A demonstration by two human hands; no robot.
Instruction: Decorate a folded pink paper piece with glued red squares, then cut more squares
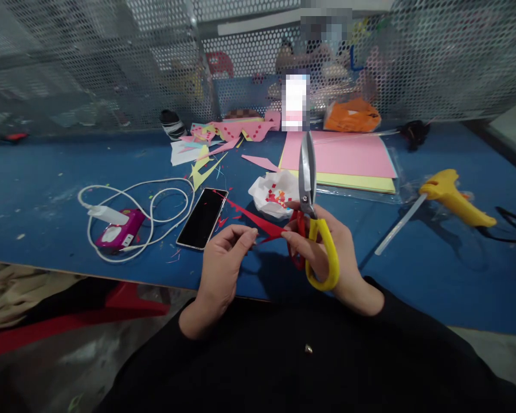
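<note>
Between thumb and fingertips, my right hand (327, 246) pinches the end of a pointed red paper strip (258, 221). The same hand holds scissors (308, 172) with one yellow and one red handle, blades upward and together. My left hand (227, 261) is closed in a pinch just left of the strip's near end; what its fingertips hold is too small to make out. Behind the strip, a crumpled white paper (269, 192) holds small red and orange pieces. Red scraps (222, 222) lie beside the black phone (203, 219).
A purple power adapter (126, 232) with a looped white cable is at left. Pink and yellow paper sheets (339, 155) lie behind my right hand. A yellow glue gun (456, 198) rests at right. Paper cut-outs (236, 131) and an orange packet (352, 116) sit near the perforated metal screen.
</note>
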